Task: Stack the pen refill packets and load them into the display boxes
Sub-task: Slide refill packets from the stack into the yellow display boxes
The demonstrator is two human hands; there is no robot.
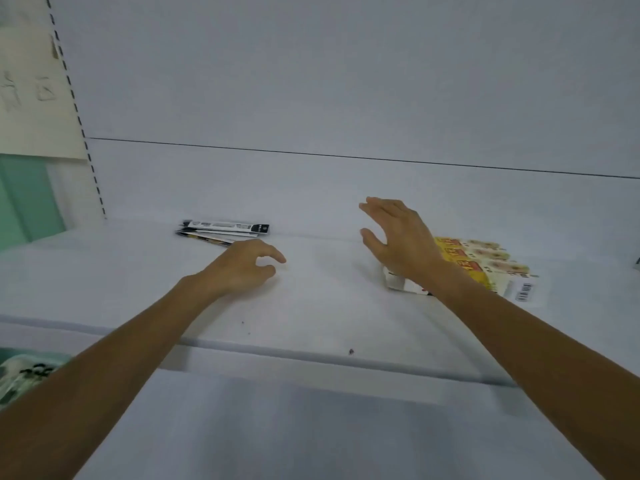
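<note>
A few black-and-white pen refill packets [221,231] lie in a loose pile on the white shelf [311,299], towards the back left. My left hand [242,265] hovers just in front of them with loosely curled fingers and holds nothing. A white display box [491,268] with yellow and red printing and a barcode lies on the shelf at the right. My right hand [398,233] is raised over the box's left end, fingers spread and empty. My right wrist hides part of the box.
The shelf's white back panel [346,98] rises behind the packets. A perforated upright [74,109] runs up the left side, with paper and a green panel beyond it. A patterned object [24,375] shows at the lower left, below the shelf's front edge.
</note>
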